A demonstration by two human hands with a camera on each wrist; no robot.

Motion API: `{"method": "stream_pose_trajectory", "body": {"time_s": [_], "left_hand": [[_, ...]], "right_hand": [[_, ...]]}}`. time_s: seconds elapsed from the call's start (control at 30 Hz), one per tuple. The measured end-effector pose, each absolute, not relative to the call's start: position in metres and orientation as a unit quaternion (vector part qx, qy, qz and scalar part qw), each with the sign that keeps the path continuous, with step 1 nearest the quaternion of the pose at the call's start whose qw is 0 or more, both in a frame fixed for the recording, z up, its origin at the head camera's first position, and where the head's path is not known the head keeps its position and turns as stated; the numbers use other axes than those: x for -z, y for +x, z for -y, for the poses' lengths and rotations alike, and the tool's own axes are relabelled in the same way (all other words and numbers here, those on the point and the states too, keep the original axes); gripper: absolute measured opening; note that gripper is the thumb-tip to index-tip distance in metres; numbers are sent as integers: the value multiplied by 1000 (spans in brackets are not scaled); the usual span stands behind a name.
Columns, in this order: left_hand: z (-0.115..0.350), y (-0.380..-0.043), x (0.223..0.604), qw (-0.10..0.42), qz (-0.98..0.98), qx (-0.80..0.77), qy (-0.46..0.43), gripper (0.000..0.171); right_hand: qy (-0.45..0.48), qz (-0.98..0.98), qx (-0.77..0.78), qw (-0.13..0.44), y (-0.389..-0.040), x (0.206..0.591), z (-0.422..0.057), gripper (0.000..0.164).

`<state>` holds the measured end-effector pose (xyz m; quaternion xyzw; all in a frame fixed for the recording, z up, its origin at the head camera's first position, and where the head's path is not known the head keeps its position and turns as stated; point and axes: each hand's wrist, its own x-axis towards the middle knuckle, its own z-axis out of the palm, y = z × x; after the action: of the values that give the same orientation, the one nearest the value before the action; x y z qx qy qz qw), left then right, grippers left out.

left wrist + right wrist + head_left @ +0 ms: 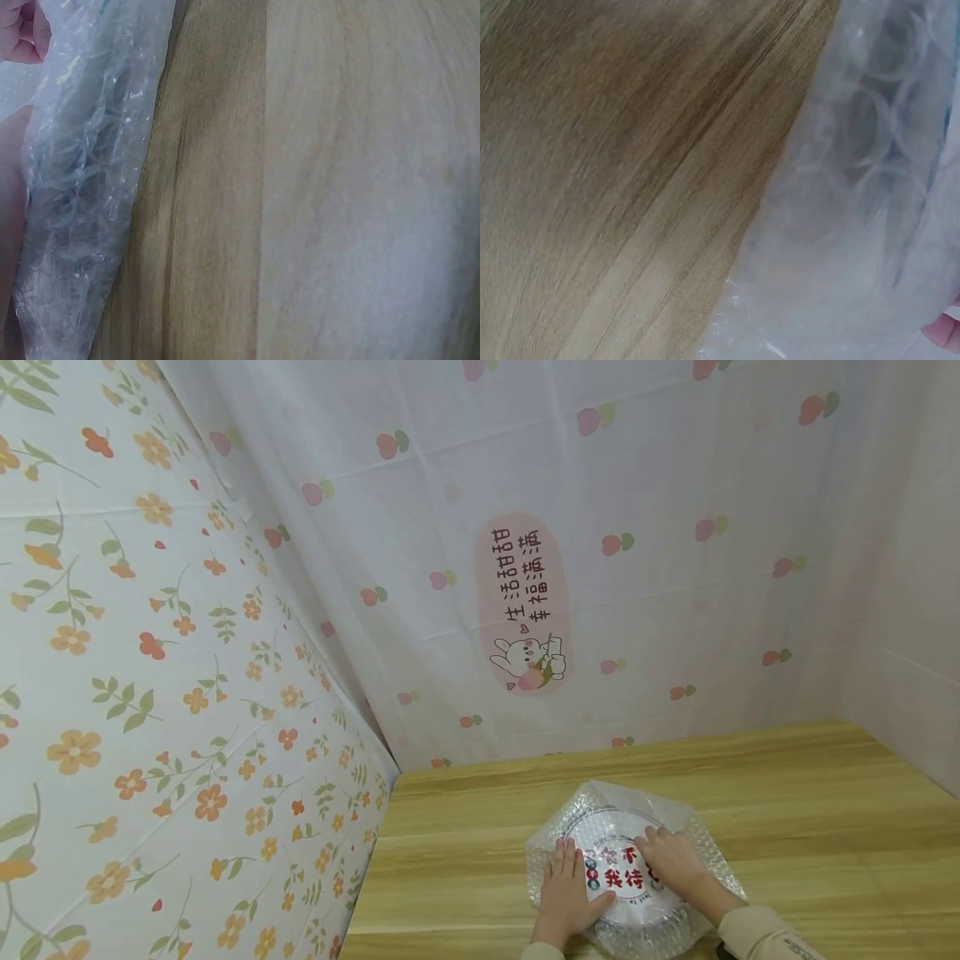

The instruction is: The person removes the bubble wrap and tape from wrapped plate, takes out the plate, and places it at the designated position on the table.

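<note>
Bubble wrap (600, 795) lies on the wooden table around a flat, round white disc (626, 902) with red printed characters and a dark ring near its rim. My left hand (568, 889) rests on the left part of the disc through the wrap, fingers straight and thumb spread to the right. On the right side, my right hand (678, 864) has its fingers curled and pinches the wrap over the disc. Those bent fingers also show at the top left corner of the left wrist view. In the right wrist view the bubble wrap (817, 247) bulges along its outer edge.
The wood-grain table (450, 835) reaches back to a white curtain (660, 610) with a fruit print and a rabbit picture. A flowered curtain (187, 693) hangs along the left side. Another pale sheet (911, 610) closes off the right.
</note>
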<state>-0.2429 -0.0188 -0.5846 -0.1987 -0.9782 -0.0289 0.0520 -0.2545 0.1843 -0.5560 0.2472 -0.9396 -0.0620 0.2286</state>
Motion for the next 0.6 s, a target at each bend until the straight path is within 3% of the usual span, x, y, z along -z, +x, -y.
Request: {"method": "stream_pose_trajectory", "body": {"time_s": [0.23,0.6], "left_hand": [[18,-244,587,51,979,27,-194,85],[17,-244,587,49,979,26,-194,85]], "right_hand": [[254,933,57,250,-255,557,-187,18],[244,938,64,235,-255,554,-190,20]]}}
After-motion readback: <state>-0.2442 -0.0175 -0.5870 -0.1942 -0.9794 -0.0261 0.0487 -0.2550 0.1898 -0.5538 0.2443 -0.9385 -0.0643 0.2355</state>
